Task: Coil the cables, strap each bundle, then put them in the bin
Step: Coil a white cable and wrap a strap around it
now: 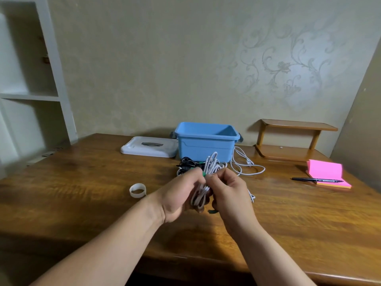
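Observation:
Above the middle of the wooden table, my left hand (179, 195) and my right hand (228, 193) both grip a coiled white cable bundle (211, 164). A green strap (204, 174) wraps its middle, and one strap end hangs below my right hand. Behind the bundle lie a black cable (186, 163) and a loose white cable (245, 164). The open blue bin (206, 141) stands at the back of the table, with its inside mostly hidden from here.
The bin's white lid (149, 149) lies left of the bin. A white strap loop (137, 190) rests on the table left of my hands. At the right are a pink sticky-note pad (325, 174), a black pen (315, 179) and a small wooden shelf (292, 139).

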